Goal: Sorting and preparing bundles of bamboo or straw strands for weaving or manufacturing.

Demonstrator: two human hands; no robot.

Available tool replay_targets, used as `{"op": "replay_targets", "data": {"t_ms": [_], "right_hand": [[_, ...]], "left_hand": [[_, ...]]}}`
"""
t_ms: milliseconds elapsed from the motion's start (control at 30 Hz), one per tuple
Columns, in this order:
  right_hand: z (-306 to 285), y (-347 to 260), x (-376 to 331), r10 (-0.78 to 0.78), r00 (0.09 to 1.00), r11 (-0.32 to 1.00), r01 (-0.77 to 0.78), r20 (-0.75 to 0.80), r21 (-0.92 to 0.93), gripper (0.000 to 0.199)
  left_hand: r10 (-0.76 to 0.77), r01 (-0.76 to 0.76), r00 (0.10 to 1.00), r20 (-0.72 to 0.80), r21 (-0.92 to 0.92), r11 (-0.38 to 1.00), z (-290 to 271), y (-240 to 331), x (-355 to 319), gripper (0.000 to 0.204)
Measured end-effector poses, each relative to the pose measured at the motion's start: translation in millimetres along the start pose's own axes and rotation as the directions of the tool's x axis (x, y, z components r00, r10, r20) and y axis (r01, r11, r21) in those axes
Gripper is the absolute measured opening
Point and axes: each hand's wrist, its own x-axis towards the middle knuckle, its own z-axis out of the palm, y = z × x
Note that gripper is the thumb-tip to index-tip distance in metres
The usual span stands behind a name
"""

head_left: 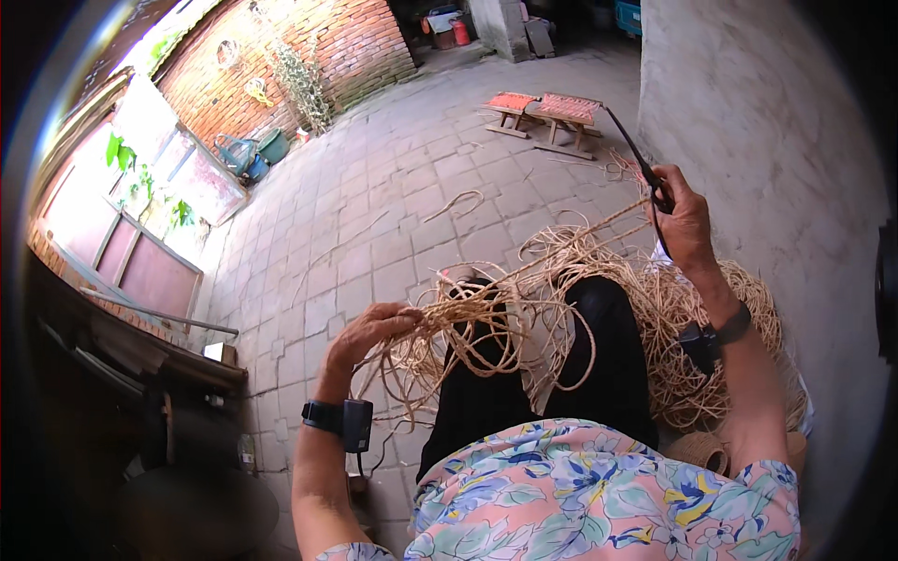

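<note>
Tangle of tan straw cord (486, 323) lies across my lap at the frame's centre, my left hand (369, 332) closed around its loose loops. My right hand (683, 220), raised at upper right, grips black-handled scissors (641, 159) beside one taut strand. Two small wooden stools with red woven seats (547, 110) stand on the paved yard beyond.

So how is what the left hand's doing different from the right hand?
The left hand is low over the lap, fingers curled into a loose tangle of straw cord. The right hand is raised higher, out to the side, gripping dark scissors with one cord strand stretched up to it. The left shows its back; the right is turned sideways. Both are bare, with a dark strap on the wrist.
</note>
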Motion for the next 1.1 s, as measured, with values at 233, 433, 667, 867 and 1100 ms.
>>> {"op": "replay_targets", "data": {"t_ms": [233,433,667,867,1100], "right_hand": [[-28,58,-5,0.044,0.997,0.946,-0.062,-0.062,-0.317,0.038],[-68,103,-8,0.184,0.96,0.809,-0.026,0.212,-0.587,0.034],[8,-4,-33,-0.013,0.991,0.997,0.001,0.136,0.083,0.038],[68,-109,-33,-0.248,0.869,0.912,0.061,0.428,0.405,0.037],[116,-116,-42,-0.397,0.852,0.798,0.137,0.341,0.587,0.033]], "left_hand": [[0.082,-0.105,0.986,-0.143,-0.157,0.982,8,-10,-5,0.034],[0.042,-0.059,0.923,-0.384,-0.034,0.998,30,26,-12,0.03],[0.142,-0.205,0.836,-0.53,-0.061,0.977,46,48,-4,0.032],[-0.016,-0.077,0.895,-0.446,-0.189,0.979,45,53,1,0.027],[-0.175,0.045,0.922,-0.344,-0.355,0.934,42,53,14,0.028]]}}
